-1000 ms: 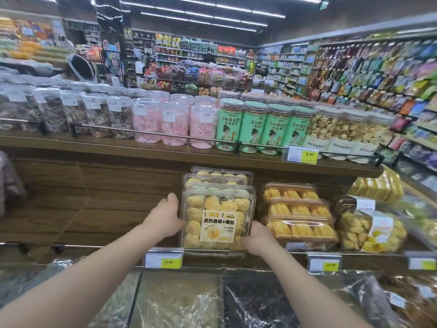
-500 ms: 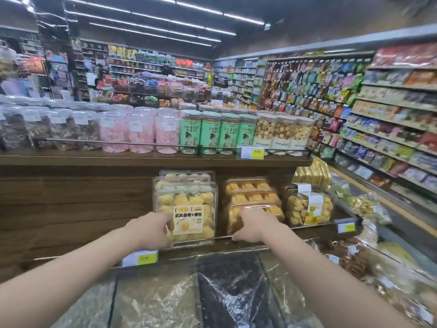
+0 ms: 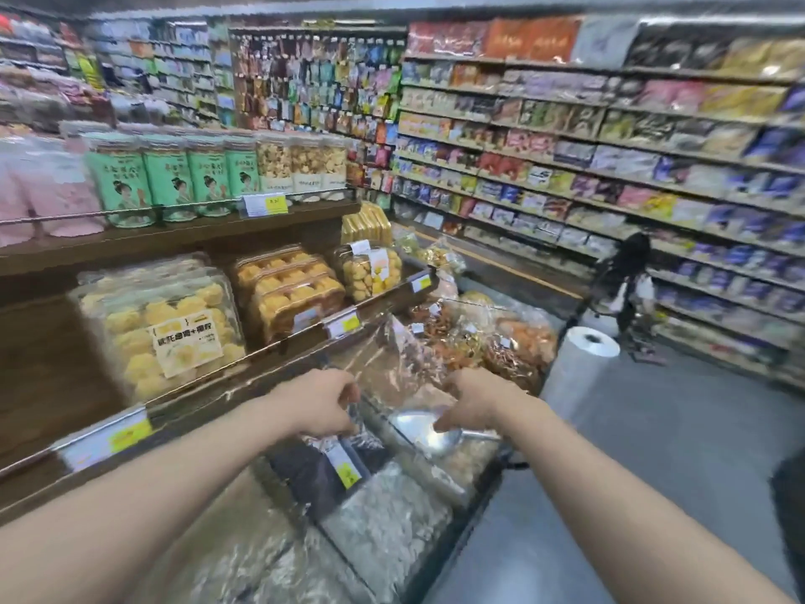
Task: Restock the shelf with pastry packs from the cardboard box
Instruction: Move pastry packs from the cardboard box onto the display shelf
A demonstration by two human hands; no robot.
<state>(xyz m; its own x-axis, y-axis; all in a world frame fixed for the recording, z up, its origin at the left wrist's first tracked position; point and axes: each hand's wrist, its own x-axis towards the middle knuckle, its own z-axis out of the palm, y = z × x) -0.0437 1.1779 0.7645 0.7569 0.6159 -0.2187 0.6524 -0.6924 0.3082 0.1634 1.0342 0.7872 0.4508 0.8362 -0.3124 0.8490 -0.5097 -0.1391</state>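
Observation:
A clear pastry pack (image 3: 165,329) of yellow cookies with a white label stands at the front of the wooden shelf (image 3: 261,364), more packs stacked behind it. Orange pastry packs (image 3: 292,289) sit to its right, then a bagged pack (image 3: 370,272). My left hand (image 3: 318,401) hovers below the shelf edge, fingers loosely curled, holding nothing. My right hand (image 3: 475,398) hangs beside it over the bulk bins, fingers pointing down and relaxed, also holding nothing. The cardboard box is out of view.
Green jars (image 3: 170,176) and popcorn jars (image 3: 300,163) line the upper shelf. Plastic-covered bulk bins (image 3: 383,516) with a metal scoop (image 3: 431,433) lie below my hands. A plastic bag roll (image 3: 579,368) stands by the aisle. A person (image 3: 627,281) crouches by the far shelves.
Both hands have let go of the cookie pack and pulled back off the shelf. My view has swung right toward the aisle.

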